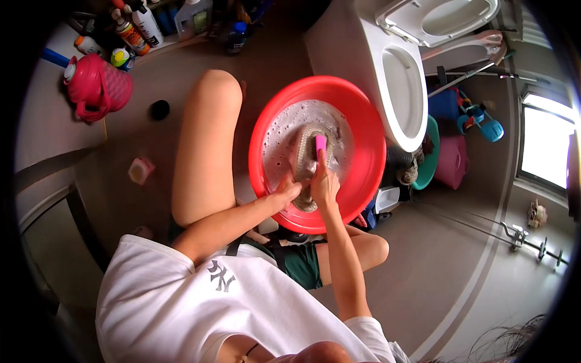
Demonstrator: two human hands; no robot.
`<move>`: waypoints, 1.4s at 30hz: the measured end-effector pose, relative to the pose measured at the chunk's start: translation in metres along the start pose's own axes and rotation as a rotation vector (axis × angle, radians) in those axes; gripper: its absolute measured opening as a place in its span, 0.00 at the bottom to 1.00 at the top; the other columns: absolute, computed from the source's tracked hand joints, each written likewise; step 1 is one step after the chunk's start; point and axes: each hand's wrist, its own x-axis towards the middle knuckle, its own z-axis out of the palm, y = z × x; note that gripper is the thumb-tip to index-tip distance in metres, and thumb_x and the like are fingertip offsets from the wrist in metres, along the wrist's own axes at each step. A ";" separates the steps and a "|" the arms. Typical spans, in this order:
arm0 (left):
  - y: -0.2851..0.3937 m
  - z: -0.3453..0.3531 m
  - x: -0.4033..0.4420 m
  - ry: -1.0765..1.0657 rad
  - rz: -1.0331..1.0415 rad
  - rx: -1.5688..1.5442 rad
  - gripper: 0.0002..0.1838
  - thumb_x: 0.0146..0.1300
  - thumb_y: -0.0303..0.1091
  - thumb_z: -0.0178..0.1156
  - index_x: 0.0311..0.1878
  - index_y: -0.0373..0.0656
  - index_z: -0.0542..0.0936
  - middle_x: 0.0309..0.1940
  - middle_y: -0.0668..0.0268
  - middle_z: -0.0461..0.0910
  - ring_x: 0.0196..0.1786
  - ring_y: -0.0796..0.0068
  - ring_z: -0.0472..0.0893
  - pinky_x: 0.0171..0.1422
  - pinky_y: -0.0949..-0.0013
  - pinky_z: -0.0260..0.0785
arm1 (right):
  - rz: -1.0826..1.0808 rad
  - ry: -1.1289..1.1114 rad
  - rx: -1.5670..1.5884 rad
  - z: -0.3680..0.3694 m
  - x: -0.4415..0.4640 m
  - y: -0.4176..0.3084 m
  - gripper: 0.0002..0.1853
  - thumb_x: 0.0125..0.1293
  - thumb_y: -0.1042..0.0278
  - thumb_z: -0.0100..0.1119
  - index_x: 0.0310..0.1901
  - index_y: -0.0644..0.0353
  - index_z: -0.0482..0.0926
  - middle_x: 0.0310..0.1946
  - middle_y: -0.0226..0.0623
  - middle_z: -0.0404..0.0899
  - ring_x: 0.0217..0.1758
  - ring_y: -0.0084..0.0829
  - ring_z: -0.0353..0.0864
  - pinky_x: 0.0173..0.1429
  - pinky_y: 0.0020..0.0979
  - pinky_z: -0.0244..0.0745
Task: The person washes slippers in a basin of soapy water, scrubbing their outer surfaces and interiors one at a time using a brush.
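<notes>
While the left hand [289,188] grips the shoe [304,157] in the basin [367,145] and the right hand [325,183] is closed on a brush [321,143] over it, slick suds [281,136] could let the shoe twist free; a hard stroke could then splash water past the rim, towards the toilet [407,91] just beyond

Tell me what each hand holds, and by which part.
The left hand holds what seems a shoe by its left side; the right hand, likely a pink brush, by its near end.
</notes>
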 end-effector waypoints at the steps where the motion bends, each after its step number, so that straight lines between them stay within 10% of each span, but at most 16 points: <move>1: 0.004 0.003 -0.005 0.012 0.072 0.005 0.17 0.60 0.27 0.62 0.53 0.38 0.75 0.45 0.64 0.80 0.47 0.75 0.78 0.49 0.68 0.72 | 0.022 -0.004 -0.004 0.004 0.018 -0.001 0.31 0.63 0.71 0.48 0.69 0.44 0.58 0.24 0.56 0.78 0.27 0.57 0.79 0.31 0.53 0.72; 13: 0.017 0.004 -0.006 -0.009 0.110 0.132 0.20 0.58 0.22 0.59 0.56 0.37 0.73 0.45 0.64 0.78 0.47 0.75 0.76 0.51 0.69 0.69 | 0.377 -0.156 0.005 0.015 0.125 0.009 0.25 0.69 0.60 0.43 0.68 0.40 0.62 0.45 0.53 0.80 0.51 0.51 0.80 0.53 0.47 0.74; 25: 0.036 0.005 -0.014 -0.100 0.012 0.011 0.23 0.57 0.16 0.53 0.58 0.37 0.72 0.48 0.63 0.78 0.51 0.72 0.77 0.55 0.68 0.69 | -0.251 -0.038 0.300 -0.014 -0.034 -0.011 0.30 0.65 0.73 0.50 0.69 0.49 0.60 0.22 0.59 0.75 0.26 0.59 0.76 0.33 0.53 0.70; 34: -0.001 -0.004 0.005 0.122 0.439 0.485 0.17 0.55 0.22 0.58 0.50 0.34 0.72 0.43 0.50 0.79 0.52 0.55 0.78 0.52 0.58 0.69 | -0.308 -0.130 -0.060 -0.040 -0.040 -0.024 0.31 0.64 0.74 0.49 0.69 0.45 0.60 0.17 0.54 0.74 0.21 0.52 0.77 0.26 0.48 0.70; 42: -0.005 -0.003 0.004 0.122 0.388 0.700 0.23 0.53 0.31 0.65 0.49 0.33 0.67 0.40 0.43 0.77 0.47 0.41 0.77 0.48 0.52 0.68 | -0.108 -0.020 -0.237 -0.010 0.074 0.003 0.27 0.66 0.65 0.44 0.67 0.33 0.64 0.28 0.54 0.80 0.30 0.52 0.82 0.34 0.50 0.76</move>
